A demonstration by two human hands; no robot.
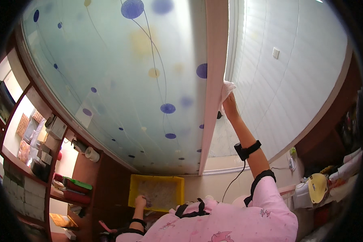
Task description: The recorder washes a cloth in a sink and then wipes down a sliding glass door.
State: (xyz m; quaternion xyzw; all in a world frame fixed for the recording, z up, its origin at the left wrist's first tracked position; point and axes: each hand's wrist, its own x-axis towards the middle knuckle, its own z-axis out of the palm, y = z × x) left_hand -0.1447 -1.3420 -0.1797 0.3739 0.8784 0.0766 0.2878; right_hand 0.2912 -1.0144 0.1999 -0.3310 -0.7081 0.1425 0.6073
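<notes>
My right hand (pixel 229 103) grips a crumpled white cloth (pixel 228 87) and presses it to the edge of a pale pinkish door frame (pixel 215 75). To the left of that frame spreads a frosted glass panel (pixel 121 75) with blue and yellow dots and thin curving lines. Lower down, my left hand (pixel 140 201) hangs with curled fingers in front of a yellow plastic tub (pixel 133 184). A small purplish bundle (pixel 148 202), seemingly cloth, shows at its fingers; its details are too small to make out.
Wooden shelves (pixel 96 175) with bottles and boxes line the left side. White wall panelling (pixel 275 90) with a switch (pixel 276 53) stands beyond the frame. A black cable (pixel 233 181) runs down from my right wrist strap. At right, a yellow item (pixel 317 187) sits among piled things.
</notes>
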